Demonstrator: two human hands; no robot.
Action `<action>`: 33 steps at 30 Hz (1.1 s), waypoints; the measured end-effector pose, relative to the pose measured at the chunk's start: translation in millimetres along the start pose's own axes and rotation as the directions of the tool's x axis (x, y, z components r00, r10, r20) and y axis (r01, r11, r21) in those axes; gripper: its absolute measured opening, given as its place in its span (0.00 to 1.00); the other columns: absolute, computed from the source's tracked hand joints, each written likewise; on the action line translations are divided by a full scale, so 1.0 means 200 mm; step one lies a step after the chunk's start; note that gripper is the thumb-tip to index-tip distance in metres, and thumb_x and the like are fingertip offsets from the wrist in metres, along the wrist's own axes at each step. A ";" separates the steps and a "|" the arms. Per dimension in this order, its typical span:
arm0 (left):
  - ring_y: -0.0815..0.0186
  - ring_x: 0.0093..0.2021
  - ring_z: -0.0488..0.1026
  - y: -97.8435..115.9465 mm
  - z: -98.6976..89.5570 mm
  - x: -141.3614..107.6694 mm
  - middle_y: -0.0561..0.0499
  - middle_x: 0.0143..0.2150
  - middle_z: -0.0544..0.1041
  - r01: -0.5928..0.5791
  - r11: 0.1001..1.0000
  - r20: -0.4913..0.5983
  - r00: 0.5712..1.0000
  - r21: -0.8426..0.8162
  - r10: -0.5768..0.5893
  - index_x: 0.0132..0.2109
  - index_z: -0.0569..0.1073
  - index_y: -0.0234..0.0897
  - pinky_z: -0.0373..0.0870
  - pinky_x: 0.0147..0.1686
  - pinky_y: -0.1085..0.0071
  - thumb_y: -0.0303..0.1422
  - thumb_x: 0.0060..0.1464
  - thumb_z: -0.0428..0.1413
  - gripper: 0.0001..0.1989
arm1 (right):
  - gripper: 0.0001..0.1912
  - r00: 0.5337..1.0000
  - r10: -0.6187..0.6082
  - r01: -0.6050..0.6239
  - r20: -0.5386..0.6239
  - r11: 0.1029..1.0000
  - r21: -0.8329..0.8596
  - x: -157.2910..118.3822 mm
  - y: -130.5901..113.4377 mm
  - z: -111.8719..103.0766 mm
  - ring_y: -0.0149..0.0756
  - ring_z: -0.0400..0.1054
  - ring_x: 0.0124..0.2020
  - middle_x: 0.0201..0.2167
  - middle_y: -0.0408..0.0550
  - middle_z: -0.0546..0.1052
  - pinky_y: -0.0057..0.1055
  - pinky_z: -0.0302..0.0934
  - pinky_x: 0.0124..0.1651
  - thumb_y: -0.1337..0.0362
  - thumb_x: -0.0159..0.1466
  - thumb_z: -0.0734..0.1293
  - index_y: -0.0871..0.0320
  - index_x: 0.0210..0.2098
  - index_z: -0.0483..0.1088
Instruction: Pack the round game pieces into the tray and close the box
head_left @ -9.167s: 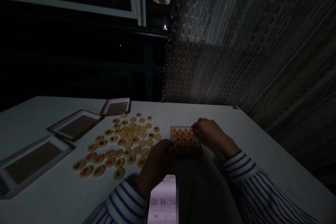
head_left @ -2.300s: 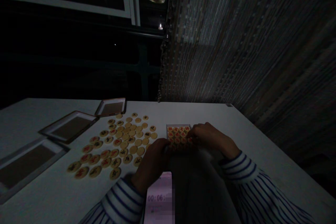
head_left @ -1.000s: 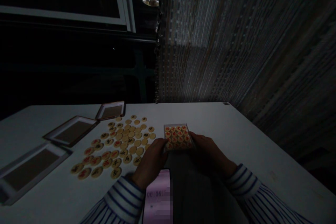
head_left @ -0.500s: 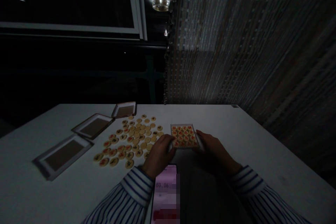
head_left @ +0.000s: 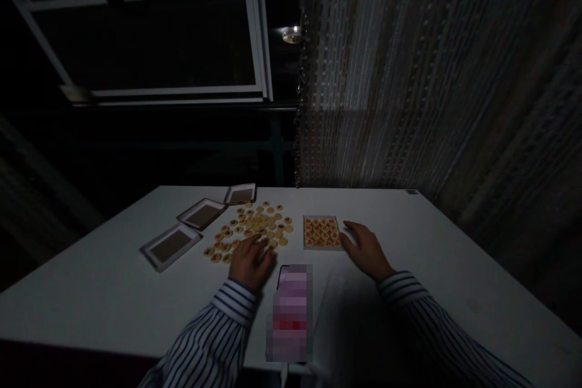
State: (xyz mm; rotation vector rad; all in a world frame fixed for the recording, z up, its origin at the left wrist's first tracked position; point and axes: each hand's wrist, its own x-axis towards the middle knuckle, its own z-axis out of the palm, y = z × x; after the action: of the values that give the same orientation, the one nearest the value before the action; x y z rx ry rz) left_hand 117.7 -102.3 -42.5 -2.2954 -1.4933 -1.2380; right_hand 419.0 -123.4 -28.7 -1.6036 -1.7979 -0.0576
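A shallow box [head_left: 322, 248] of round Chinese chess pieces lies on the white table, its pieces in rows with red characters facing up. Beside its right edge is my right hand [head_left: 367, 251], thumb and fingers apart; whether the thumb touches the rim I cannot tell. My left hand [head_left: 250, 264] hovers at the near side of a loose spread of Chinese chess pieces [head_left: 268, 222], fingers apart and somewhat bent, with nothing seen in it. Some of the loose pieces show red or black characters, others plain faces. My left hand hides a few of them.
Three shallow trays or lids, a near one [head_left: 170, 248], a middle one [head_left: 201, 214] and a far one [head_left: 240, 194], line the left of the pieces. A phone [head_left: 291, 312] with a cable lies at the table's [head_left: 436, 242] near edge. A bead curtain [head_left: 364, 73] hangs behind.
My left hand has left the box and moved left to the loose pieces. My right hand has let go of the box's right side and opened. The view has tilted up and shifted left.
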 end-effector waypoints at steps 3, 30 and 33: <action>0.58 0.46 0.67 -0.01 0.02 -0.03 0.45 0.44 0.73 0.015 0.999 -0.014 1.000 0.041 -0.014 0.38 0.72 0.39 0.63 0.46 0.57 0.36 0.48 0.52 0.10 | 0.20 1.000 -0.007 0.007 -0.007 1.000 0.011 0.00 0.00 0.00 0.40 0.62 0.48 0.46 0.54 0.70 0.41 0.54 0.51 0.58 0.61 0.56 0.61 0.48 0.63; 0.53 0.53 0.61 -0.04 0.00 0.03 0.45 0.51 0.69 -0.047 0.995 0.143 0.989 0.087 0.034 0.37 0.73 0.40 0.55 0.51 0.50 0.37 0.47 0.54 0.10 | 0.13 0.933 -0.360 0.360 -0.002 0.932 0.029 0.22 -0.25 0.03 0.39 0.69 0.38 0.38 0.53 0.75 0.36 0.64 0.38 0.63 0.62 0.56 0.57 0.40 0.69; 0.53 0.52 0.61 -0.08 0.01 -0.01 0.45 0.50 0.70 -0.045 0.993 0.123 0.992 0.105 0.032 0.37 0.73 0.40 0.56 0.50 0.50 0.37 0.47 0.54 0.10 | 0.11 0.887 -0.448 0.444 0.114 0.894 0.059 0.27 -0.32 0.08 0.39 0.69 0.40 0.39 0.53 0.75 0.36 0.63 0.40 0.65 0.61 0.57 0.57 0.37 0.70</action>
State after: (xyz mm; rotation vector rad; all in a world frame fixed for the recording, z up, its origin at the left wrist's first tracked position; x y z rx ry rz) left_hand 105.6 -94.8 -49.8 -2.3535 -1.5064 -0.9991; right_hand 355.9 -84.0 15.4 -1.1609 -2.2250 -0.1429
